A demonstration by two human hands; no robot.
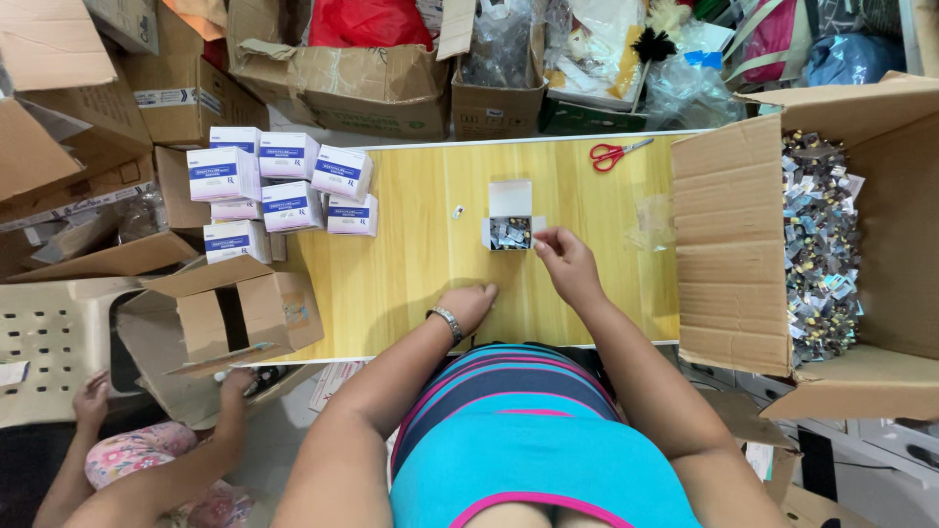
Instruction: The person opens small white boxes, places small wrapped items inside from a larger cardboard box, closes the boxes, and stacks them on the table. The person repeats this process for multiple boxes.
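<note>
Far left, another person's small hands [235, 383] touch an opened brown carton [230, 318] lying on its side off the table edge — not the wearer's own hands. A beige perforated plastic stool [44, 342] sits beside that carton.

Next, a stack of white-and-blue small boxes [284, 181] sits on the left end of the yellow wooden table [411, 244], closed and grouped tight — it looks like a pile kept out of the working space in the middle.

The left hand [469, 303], watch on the wrist, rests knuckles-down on the table near the front edge; its grip is curled loosely and I cannot tell whether anything is inside. It seems to be bracing rather than working.

Mid-table stands a small open white box [511, 227], lid flap up, partly filled with little silvery packets. It sits straight ahead, within easy reach of both hands. The right hand [567, 259] is just beside it on the right, fingertips pinched together at the box's rim — grip nearly closed, possibly on one tiny packet, too small to confirm.

Further right, red-handled scissors [616, 152] lie at the back edge, and a clear plastic bag [650, 220] lies flat. Far right, a large open carton [734, 235] holds a heap of loose silvery packets [822, 244], close beside the right arm — handy as a supply.
</note>
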